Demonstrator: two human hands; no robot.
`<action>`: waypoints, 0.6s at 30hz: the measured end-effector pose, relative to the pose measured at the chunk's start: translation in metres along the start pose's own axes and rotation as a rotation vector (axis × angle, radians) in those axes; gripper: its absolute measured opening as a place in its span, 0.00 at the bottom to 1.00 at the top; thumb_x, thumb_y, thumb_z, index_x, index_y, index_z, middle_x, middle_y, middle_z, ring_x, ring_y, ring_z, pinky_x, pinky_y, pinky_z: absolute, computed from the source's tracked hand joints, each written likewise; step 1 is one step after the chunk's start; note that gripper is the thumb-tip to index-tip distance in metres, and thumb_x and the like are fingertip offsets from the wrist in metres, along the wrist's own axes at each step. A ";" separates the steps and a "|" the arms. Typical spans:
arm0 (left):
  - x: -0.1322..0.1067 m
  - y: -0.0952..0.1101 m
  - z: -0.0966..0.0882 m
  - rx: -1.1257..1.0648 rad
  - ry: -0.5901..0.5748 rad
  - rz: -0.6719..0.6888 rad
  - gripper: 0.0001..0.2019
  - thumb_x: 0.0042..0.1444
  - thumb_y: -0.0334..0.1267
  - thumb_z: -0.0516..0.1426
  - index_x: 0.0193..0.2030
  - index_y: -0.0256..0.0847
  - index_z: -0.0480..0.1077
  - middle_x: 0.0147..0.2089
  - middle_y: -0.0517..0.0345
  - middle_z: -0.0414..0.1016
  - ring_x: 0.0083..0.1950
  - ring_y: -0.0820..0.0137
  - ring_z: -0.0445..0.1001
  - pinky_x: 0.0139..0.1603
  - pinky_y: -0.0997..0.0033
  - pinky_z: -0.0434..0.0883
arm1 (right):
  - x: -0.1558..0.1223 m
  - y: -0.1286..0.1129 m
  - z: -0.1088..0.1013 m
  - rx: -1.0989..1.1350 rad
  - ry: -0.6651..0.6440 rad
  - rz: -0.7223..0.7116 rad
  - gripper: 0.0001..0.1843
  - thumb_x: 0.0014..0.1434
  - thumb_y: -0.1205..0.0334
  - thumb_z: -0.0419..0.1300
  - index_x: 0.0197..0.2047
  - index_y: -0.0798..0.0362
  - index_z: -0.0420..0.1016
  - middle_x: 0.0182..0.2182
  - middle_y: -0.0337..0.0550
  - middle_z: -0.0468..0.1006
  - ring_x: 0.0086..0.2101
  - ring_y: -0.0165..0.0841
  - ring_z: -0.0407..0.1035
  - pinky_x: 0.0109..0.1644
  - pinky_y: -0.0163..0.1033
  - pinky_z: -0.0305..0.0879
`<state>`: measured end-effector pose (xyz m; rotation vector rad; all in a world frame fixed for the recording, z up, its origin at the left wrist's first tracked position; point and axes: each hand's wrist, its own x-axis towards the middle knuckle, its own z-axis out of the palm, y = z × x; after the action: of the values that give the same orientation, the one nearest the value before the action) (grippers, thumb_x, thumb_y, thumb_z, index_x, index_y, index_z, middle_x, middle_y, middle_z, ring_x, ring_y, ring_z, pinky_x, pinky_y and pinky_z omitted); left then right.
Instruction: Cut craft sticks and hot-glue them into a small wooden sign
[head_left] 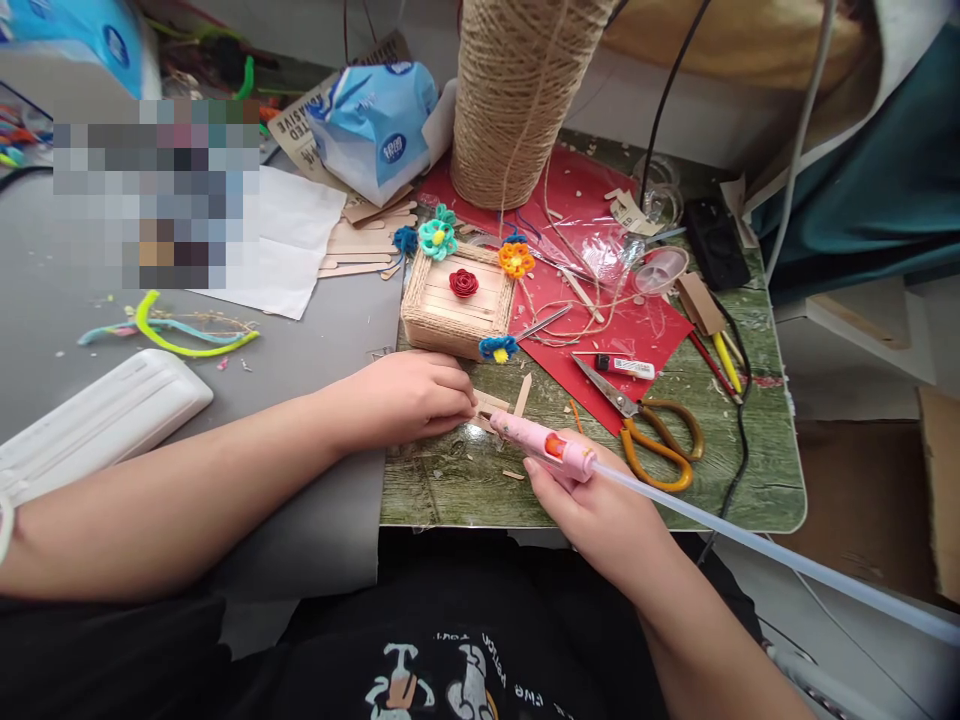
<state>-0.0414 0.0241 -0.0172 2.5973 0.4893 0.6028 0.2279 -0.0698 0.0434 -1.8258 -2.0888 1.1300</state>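
On the cluttered table (465,490), the left hand (409,395) pins a wooden stick (491,403) flat while the right hand (596,505) clasps a glue gun (544,447), its nozzle just beside the stick, so hot glue could burn that left hand.

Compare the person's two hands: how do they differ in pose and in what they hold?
The left hand lies knuckles-up on the table, fingertips on small wooden stick pieces; the right hand is wrapped around a pink glue gun. The left hand comes in over a grey mat, the right hand from the lower right. Both are bare and meet at the stick pieces.
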 end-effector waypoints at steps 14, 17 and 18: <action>0.001 0.001 -0.001 -0.018 0.009 0.001 0.07 0.69 0.36 0.58 0.44 0.42 0.80 0.45 0.51 0.84 0.46 0.66 0.81 0.48 0.68 0.77 | -0.003 -0.004 -0.002 -0.001 -0.033 0.033 0.09 0.69 0.56 0.57 0.44 0.49 0.77 0.30 0.40 0.75 0.31 0.37 0.69 0.37 0.42 0.65; 0.001 0.000 0.000 -0.019 0.006 0.001 0.07 0.69 0.35 0.58 0.44 0.41 0.80 0.46 0.50 0.84 0.46 0.65 0.81 0.49 0.67 0.77 | -0.004 -0.002 -0.002 -0.002 -0.039 0.038 0.09 0.69 0.56 0.57 0.43 0.49 0.76 0.31 0.41 0.75 0.32 0.37 0.69 0.38 0.42 0.64; 0.000 0.000 0.000 -0.017 0.003 -0.001 0.07 0.69 0.36 0.58 0.44 0.41 0.80 0.46 0.50 0.84 0.46 0.65 0.81 0.49 0.67 0.77 | -0.003 -0.002 -0.002 -0.002 -0.033 0.034 0.09 0.69 0.56 0.57 0.42 0.49 0.76 0.31 0.41 0.75 0.32 0.37 0.69 0.38 0.42 0.64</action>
<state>-0.0409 0.0240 -0.0170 2.5804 0.4841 0.6080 0.2280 -0.0721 0.0471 -1.8626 -2.0852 1.1741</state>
